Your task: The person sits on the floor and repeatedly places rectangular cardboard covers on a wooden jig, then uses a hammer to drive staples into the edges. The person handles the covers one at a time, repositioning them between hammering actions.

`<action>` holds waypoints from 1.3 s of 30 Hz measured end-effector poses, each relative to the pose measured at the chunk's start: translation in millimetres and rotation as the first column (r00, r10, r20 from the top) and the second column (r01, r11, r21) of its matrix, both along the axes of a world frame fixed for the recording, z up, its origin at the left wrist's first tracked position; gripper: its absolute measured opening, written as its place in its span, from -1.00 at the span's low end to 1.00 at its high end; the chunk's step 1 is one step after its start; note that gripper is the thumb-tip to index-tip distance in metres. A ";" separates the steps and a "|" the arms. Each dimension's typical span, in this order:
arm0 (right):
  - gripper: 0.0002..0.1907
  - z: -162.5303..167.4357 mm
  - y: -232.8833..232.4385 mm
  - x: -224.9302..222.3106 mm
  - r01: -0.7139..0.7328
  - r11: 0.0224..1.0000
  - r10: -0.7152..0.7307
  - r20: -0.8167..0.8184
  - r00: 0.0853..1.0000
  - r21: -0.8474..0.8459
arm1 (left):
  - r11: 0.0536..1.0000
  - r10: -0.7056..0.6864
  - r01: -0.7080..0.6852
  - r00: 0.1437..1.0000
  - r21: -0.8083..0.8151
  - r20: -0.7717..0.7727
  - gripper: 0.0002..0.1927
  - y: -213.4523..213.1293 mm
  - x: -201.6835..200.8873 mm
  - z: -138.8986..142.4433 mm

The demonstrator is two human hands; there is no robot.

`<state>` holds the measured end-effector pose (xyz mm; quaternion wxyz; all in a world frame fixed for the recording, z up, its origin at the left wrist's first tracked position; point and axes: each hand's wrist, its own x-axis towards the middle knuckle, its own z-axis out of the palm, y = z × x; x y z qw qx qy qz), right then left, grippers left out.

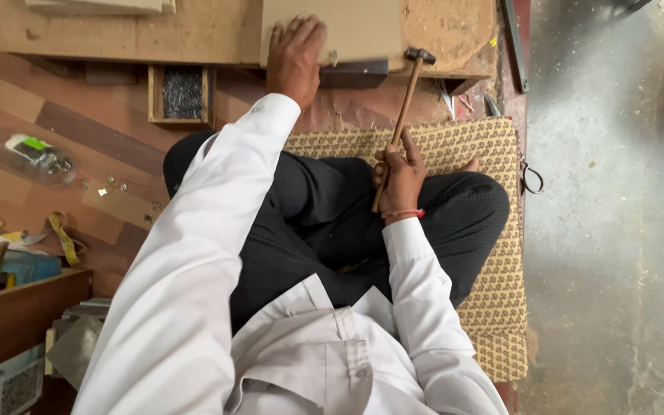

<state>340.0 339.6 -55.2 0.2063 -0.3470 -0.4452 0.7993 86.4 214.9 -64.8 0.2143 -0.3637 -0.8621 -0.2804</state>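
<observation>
The right hand point(401, 178) has its fingers wrapped around a hammer point(403, 107), head up by the near edge of a wooden board point(217, 31) on the floor. The left hand point(295, 54) lies flat, fingers spread, on a pale panel point(347, 27); a box of nails point(182, 94) sits just beside

The person is sitting cross-legged, white sleeves on both arms. The left arm is stretching forward, its left hand point(295, 55) lying palm down with fingers spread. The right hand point(401, 178) is resting above the lap, its grip curling closed, thumb uppermost.
</observation>
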 end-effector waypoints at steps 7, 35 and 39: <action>-0.40 1.9 -3.9 -3.2 -0.002 1.000 0.002 -0.003 1.000 0.018 | 0.509 -0.091 -0.558 0.722 0.655 0.686 -0.64 29.3 17.2 22.5; -0.46 19.8 -41.9 11.2 -0.149 0.647 0.060 0.145 0.988 0.747 | 0.449 -0.009 -0.822 0.387 0.350 0.922 -0.69 13.7 24.2 -11.1; -0.48 21.7 -49.6 10.8 -0.207 0.352 0.048 0.203 0.978 0.913 | 0.502 0.161 -0.818 0.408 0.281 0.898 -0.55 8.0 24.9 -5.3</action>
